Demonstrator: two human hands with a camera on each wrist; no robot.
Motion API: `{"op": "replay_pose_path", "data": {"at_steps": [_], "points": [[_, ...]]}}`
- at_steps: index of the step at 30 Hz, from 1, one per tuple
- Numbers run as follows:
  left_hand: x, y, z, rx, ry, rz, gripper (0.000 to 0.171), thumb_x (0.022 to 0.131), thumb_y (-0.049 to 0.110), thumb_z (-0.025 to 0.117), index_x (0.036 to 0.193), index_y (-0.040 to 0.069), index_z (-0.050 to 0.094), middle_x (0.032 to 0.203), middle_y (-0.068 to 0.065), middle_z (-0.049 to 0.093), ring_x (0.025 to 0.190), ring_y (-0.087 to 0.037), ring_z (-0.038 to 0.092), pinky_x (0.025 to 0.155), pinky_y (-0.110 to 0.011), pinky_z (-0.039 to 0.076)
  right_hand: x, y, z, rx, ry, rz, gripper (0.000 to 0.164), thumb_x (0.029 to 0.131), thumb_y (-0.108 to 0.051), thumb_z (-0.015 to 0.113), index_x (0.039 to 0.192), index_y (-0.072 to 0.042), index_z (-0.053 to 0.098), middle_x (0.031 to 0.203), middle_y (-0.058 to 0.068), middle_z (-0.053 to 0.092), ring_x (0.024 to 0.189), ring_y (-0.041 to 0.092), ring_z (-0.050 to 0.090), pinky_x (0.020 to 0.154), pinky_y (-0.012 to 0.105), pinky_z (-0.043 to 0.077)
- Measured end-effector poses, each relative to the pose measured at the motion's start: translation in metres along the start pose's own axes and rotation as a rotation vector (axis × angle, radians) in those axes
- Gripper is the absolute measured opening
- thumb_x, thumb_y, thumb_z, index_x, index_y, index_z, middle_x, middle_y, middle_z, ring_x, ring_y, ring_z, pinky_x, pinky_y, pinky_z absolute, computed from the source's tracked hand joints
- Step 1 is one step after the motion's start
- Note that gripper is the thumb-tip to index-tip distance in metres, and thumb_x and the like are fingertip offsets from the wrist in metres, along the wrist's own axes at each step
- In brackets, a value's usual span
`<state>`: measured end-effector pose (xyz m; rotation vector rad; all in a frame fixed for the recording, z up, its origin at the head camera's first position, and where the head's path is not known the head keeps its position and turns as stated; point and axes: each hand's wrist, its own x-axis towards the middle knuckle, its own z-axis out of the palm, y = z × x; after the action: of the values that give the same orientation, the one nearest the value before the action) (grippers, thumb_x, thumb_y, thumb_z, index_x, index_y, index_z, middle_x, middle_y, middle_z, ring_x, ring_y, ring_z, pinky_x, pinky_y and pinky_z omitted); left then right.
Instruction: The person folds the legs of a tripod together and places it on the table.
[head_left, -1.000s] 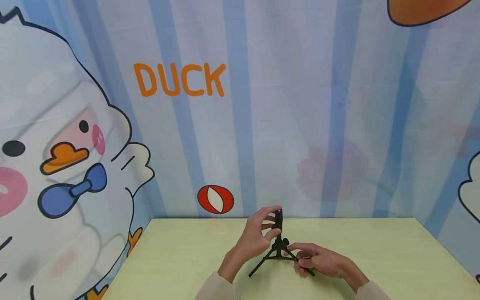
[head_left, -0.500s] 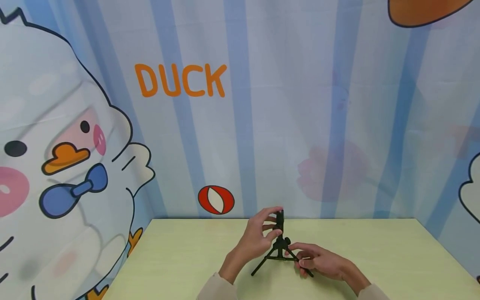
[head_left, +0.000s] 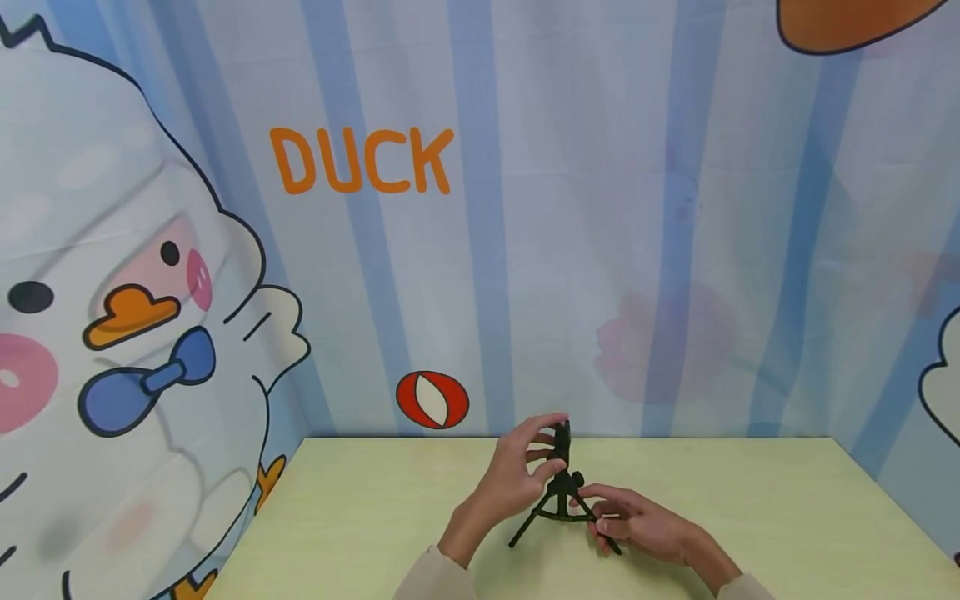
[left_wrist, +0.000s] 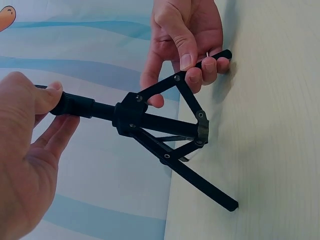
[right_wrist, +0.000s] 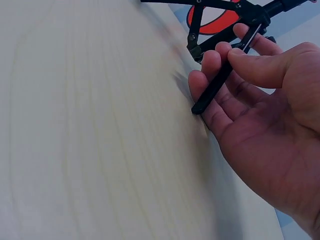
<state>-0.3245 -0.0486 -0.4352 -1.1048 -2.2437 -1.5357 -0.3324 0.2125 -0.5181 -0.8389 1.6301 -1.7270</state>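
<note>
A small black tripod (head_left: 561, 483) stands upright with its legs partly spread, centred before me near the hands. My left hand (head_left: 508, 475) grips its top section from the left, thumb below and forefinger over the top end. In the left wrist view the centre column (left_wrist: 103, 111), hinged braces and a lower leg (left_wrist: 205, 186) show plainly. My right hand (head_left: 648, 523) pinches the right leg between thumb and fingers. The right wrist view shows that leg (right_wrist: 212, 92) lying across the curled fingers, its foot end sticking out past them.
The tripod is over a pale yellow wooden table (head_left: 360, 508). Behind the table's back edge hangs a light blue striped curtain (head_left: 570, 208) with duck pictures and orange lettering. A printed red and white ball (head_left: 432, 400) is on it, left of the tripod.
The tripod's legs have drawn closer together, the left foot shifting right and the right foot slightly left. Its top leans a touch further right. Both hands keep their holds.
</note>
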Motion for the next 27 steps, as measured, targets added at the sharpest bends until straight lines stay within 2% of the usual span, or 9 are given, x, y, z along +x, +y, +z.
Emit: {"op": "replay_pose_path", "data": {"at_steps": [6, 12, 18, 27], "points": [[0.0, 0.0, 0.0, -0.002, 0.0, 0.002, 0.065, 0.095, -0.011, 0.068, 0.151, 0.018, 0.051, 0.142, -0.008, 0.058, 0.117, -0.022, 0.066, 0.097, -0.028, 0.055, 0.0, 0.0, 0.004, -0.001, 0.03, -0.012, 0.05, 0.11, -0.005, 0.047, 0.157, 0.002, 0.033, 0.115, 0.015, 0.061, 0.093, 0.022, 0.061, 0.086, 0.034, 0.053], [-0.001, 0.001, -0.002, 0.002, 0.005, 0.004, 0.064, 0.096, -0.01, 0.067, 0.152, 0.016, 0.05, 0.144, -0.008, 0.057, 0.117, -0.022, 0.066, 0.097, -0.028, 0.055, 0.0, -0.005, 0.007, -0.123, 0.049, -0.014, 0.052, 0.111, -0.006, 0.047, 0.159, 0.004, 0.031, 0.115, 0.023, 0.062, 0.094, 0.025, 0.064, 0.086, 0.033, 0.055], [0.0, 0.001, -0.002, 0.004, 0.005, 0.004, 0.065, 0.096, -0.01, 0.067, 0.152, 0.017, 0.05, 0.143, -0.008, 0.057, 0.117, -0.022, 0.066, 0.098, -0.028, 0.055, 0.0, -0.01, 0.006, -0.186, 0.011, -0.013, 0.045, 0.11, -0.004, 0.047, 0.154, 0.005, 0.042, 0.113, 0.03, 0.062, 0.096, 0.026, 0.063, 0.087, 0.034, 0.054], [0.0, 0.0, -0.002, 0.01, 0.005, -0.009, 0.066, 0.096, -0.01, 0.067, 0.152, 0.019, 0.05, 0.143, -0.007, 0.057, 0.117, -0.022, 0.065, 0.098, -0.028, 0.055, 0.001, -0.007, 0.005, -0.215, 0.037, -0.027, 0.045, 0.109, -0.003, 0.049, 0.151, 0.01, 0.041, 0.11, 0.025, 0.065, 0.093, 0.023, 0.065, 0.084, 0.031, 0.055]]}}
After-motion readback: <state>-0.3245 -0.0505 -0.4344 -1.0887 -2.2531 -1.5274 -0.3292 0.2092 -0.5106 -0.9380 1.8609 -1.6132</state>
